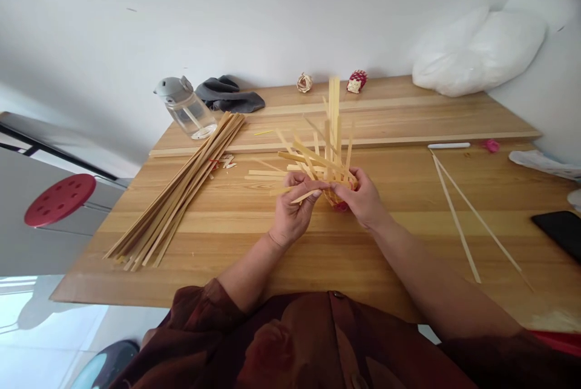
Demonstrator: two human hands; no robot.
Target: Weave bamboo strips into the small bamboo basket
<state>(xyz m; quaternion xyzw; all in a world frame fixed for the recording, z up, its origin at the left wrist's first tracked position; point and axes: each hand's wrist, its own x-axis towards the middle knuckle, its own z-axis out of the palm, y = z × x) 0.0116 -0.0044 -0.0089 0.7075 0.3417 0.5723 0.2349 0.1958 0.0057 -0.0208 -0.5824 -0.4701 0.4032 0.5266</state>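
Head cam: L hand [293, 210] pinches a strip [303, 197], R hand [362, 200] grips the woven piece [331, 198], hands close tog. over table [345, 256]. Loose ends [334, 111] stick out; poss. risk: snagging one, or slack R grip, could loosen the woven piece.

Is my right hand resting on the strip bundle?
No, the right hand holds the weaving, while the bundle lies off to the left.

The right hand [362, 199] hides part of the woven strip piece [331, 198].
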